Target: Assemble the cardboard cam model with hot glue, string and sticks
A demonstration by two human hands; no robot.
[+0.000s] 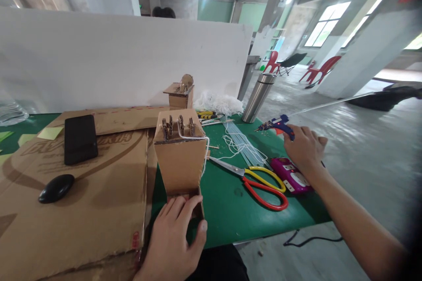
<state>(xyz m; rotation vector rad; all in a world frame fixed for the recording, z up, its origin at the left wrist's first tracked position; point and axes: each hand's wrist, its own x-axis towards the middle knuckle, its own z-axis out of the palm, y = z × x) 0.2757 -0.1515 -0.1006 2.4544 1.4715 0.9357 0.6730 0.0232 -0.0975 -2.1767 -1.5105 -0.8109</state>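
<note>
My left hand (176, 235) rests at the foot of a tapered cardboard structure (180, 162), its fingers hooked over the lower edge and the thumb on the right side. Small corrugated tabs (181, 126) stand upright on the structure's top, and a white cord (207, 142) loops off its right side. My right hand (305, 149) is wrapped round a blue hot glue gun (280, 122), held above the table with its nozzle pointing left. A small red light glows on the gun, and a long clear glue stick (325, 103) sticks out of its back.
Scissors (244, 171) with red and yellow handles lie beside a purple power strip (293, 175). Behind are clear glue sticks (242, 140), a steel flask (259, 99) and a smaller cardboard piece (180, 94). Flat cardboard (112, 202) at left bears a phone (81, 139) and a mouse (56, 188).
</note>
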